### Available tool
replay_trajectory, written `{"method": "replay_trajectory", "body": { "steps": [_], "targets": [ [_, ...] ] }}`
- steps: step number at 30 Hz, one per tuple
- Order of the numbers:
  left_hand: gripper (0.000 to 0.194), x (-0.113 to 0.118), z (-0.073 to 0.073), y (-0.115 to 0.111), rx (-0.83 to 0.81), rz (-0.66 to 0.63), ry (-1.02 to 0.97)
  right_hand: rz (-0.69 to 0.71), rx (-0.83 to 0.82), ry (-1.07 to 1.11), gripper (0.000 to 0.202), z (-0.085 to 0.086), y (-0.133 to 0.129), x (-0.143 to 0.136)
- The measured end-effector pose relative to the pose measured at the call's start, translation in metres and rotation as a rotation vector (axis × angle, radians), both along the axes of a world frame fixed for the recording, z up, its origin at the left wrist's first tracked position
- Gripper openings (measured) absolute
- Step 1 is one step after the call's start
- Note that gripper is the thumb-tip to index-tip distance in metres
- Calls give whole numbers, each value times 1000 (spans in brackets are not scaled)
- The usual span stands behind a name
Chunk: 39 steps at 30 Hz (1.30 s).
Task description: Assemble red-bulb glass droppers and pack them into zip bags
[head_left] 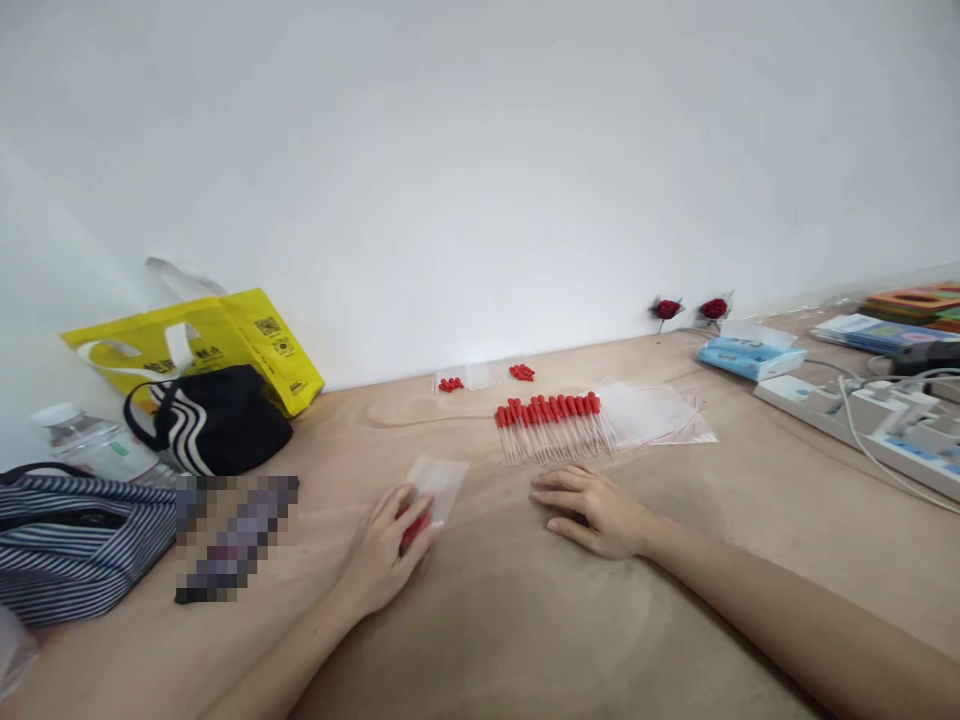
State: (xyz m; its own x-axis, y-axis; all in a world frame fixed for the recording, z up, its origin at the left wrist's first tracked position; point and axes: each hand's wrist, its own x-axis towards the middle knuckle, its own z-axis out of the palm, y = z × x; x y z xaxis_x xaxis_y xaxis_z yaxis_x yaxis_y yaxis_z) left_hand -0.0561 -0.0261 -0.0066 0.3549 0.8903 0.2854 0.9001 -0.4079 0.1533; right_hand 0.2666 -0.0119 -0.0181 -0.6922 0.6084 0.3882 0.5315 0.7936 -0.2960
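Possibly a home workspace: table (480, 620), tote bag (289, 355), tissues (750, 352), power strip (817, 408).

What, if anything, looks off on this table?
Nothing looks spilled or damaged. The yellow bag sits tilted by the wall, behind the black bag. A pixelated patch beside the striped bag obscures whatever lies there.

No words, brands or numbers are coming through clearly enough to read. The yellow bag (247, 335) is showing large dark characters on its front, partly hidden by a handle (178, 348), and two square codes (275, 336) on its side, with small dark print lying near its lower corner. The bottle (112, 450) is carrying a label with small green and red marks, too tiny to make out. The blue pack (739, 357) is bearing pale marks, which are also staying illegible.
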Motion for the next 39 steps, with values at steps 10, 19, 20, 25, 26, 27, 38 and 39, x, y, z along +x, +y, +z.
{"method": "replay_trajectory", "body": {
  "steps": [10, 19, 20, 25, 26, 27, 38, 39],
  "targets": [
    [42, 44, 0, 66, 103, 448, 172, -927, 48, -18, 27, 2, 52, 46],
    [28, 44, -6, 39, 334, 224, 53, -1385, -438, -117, 58, 2, 101, 96],
    [26, 44, -7, 38, 331, 217, 53, -1396, -457, -113, 58, 1, 103, 97],
    [23, 45, -9, 39, 305, 224, 39, -1476, -438, -109, 51, -2, 107, 102],
    [22, 45, -9, 39, 299, 227, 39, -1467, -452, -94, 44, -1, 106, 104],
    [22, 45, -9, 40, 295, 232, 40, -1445, -469, -69, 36, -1, 106, 105],
    [18, 43, -12, 43, 296, 209, 12, -1067, 324, 633, 22, 48, 78, 110],
    [20, 43, -12, 44, 305, 203, -5, -985, 304, 711, 25, 54, 74, 103]
  ]
}}
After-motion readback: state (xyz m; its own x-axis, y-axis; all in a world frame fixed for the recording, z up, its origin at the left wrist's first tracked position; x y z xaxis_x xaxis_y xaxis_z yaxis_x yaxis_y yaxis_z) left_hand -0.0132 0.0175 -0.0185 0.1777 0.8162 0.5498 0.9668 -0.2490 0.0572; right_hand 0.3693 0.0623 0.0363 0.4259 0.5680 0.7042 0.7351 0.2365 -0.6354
